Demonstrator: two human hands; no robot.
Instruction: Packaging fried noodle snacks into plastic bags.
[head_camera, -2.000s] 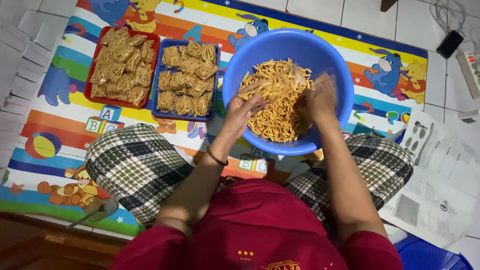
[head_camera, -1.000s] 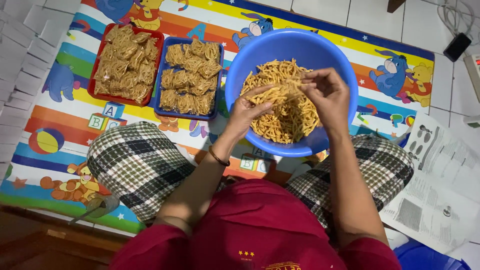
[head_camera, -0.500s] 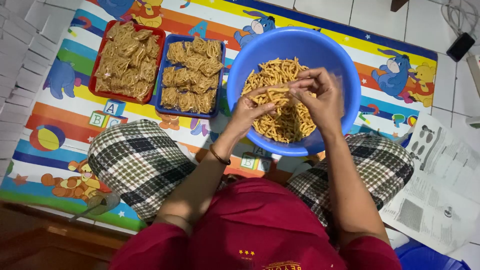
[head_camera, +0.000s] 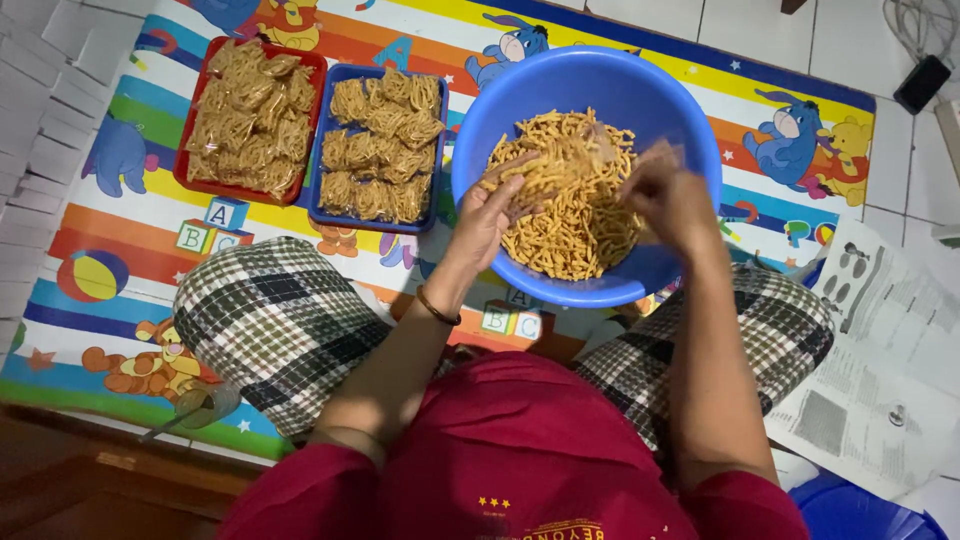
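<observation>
Overhead, head cam: both hands sit inside the blue basin (head_camera: 640, 80), over the pile of orange snack sticks (head_camera: 570, 210). Left hand (head_camera: 488, 215) half-curled, fingers resting on sticks, loosely gripping a few. Right hand (head_camera: 668, 195) blurred w/ a clear bag (head_camera: 600, 145) at its fingertips; grip can't tell. Red tray (head_camera: 310, 62) & blue tray (head_camera: 322, 130) of packed bundles lie left of basin on the cartoon mat (head_camera: 120, 250).

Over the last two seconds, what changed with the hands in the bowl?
The left hand and right hand lifted a bunch of snack sticks, then drew apart over the blue bowl; the right is blurred. Red tray and blue tray stayed put.
</observation>
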